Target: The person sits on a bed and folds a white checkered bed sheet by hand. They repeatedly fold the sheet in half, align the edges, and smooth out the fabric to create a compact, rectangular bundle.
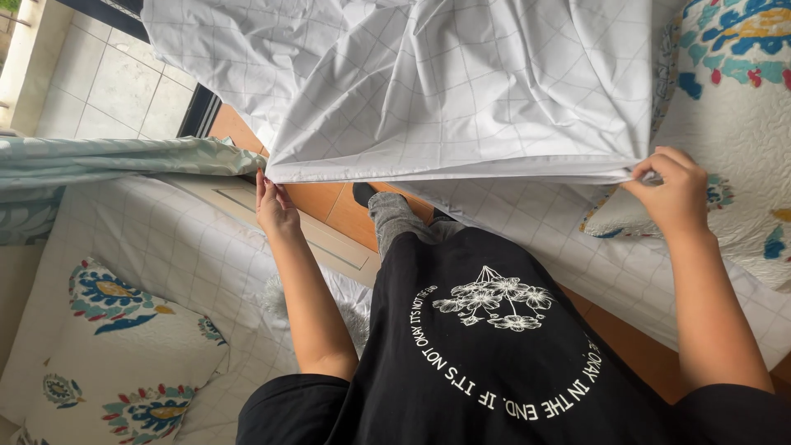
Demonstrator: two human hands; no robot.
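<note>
There is only one view, from the camera on my head, looking steeply down my own front, so my black shirt (494, 354) fills the lower middle of the frame. It sits close: my forearms run up from the bottom edge to my left hand (276, 208) and right hand (677, 191) at mid-height. Beyond them it faces the white sheet (461, 91) across the top, with tiled floor (107, 82) at upper left.

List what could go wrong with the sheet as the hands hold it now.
1. The left hand grips only the very corner of the sheet, so that corner might slip free.
2. The right hand pinches a thin edge; the hem could sag in the middle.
3. The sheet hangs above the wooden floor, so a dropped edge may touch it.
</note>
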